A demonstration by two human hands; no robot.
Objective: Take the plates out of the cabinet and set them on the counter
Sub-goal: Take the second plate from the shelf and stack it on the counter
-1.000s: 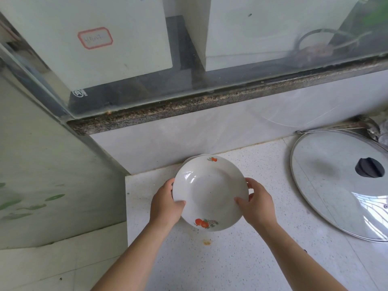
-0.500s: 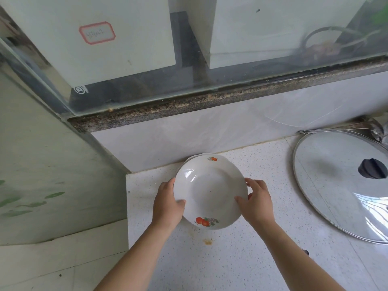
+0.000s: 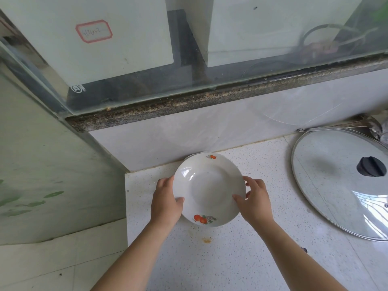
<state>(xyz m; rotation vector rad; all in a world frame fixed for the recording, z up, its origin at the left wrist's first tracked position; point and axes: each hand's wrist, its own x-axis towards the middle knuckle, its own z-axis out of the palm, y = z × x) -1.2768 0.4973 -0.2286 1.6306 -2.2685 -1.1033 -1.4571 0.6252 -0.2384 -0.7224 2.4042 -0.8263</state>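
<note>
Two bare hands grip one white plate (image 3: pixel 210 185) with fruit prints, at the back left corner of a speckled tabletop (image 3: pixel 241 259), near the wall (image 3: pixel 189 133). The left hand (image 3: pixel 165 203) pinches the left rim, thumb on top, the rest hidden below. The right hand (image 3: pixel 255 201) clasps the right rim, its fingers (image 3: pixel 252 182) curled and slightly spread. A second plate (image 3: pixel 195 154) peeks out beneath the far edge. A glass lid (image 3: pixel 336 185) lies well apart at right.
</note>
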